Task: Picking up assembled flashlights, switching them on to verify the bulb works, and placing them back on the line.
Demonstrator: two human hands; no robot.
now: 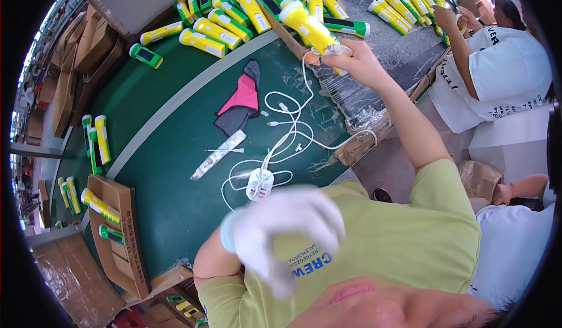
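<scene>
My right hand (358, 63), bare, grips a yellow flashlight (305, 26) by one end and holds it up over the far table edge. Its white end points away from me. My left hand (287, 222), in a white glove, is raised in front of my green shirt. Its fingers are curved and blurred, the thumb stands apart, and I see nothing between them. A white charging hub (259, 184) lies on the green table just beyond the glove, with several tangled white cables (287, 135). One cable runs up close to the flashlight and an orange round piece (312, 57).
Several yellow and green flashlights (215, 28) lie on the far belt, more (404, 3) at the far right. A pink and grey cloth (241, 97) and a clear plastic strip (218, 155) lie mid-table. A cardboard box (120, 234) stands left. Another person (497, 64) works at right.
</scene>
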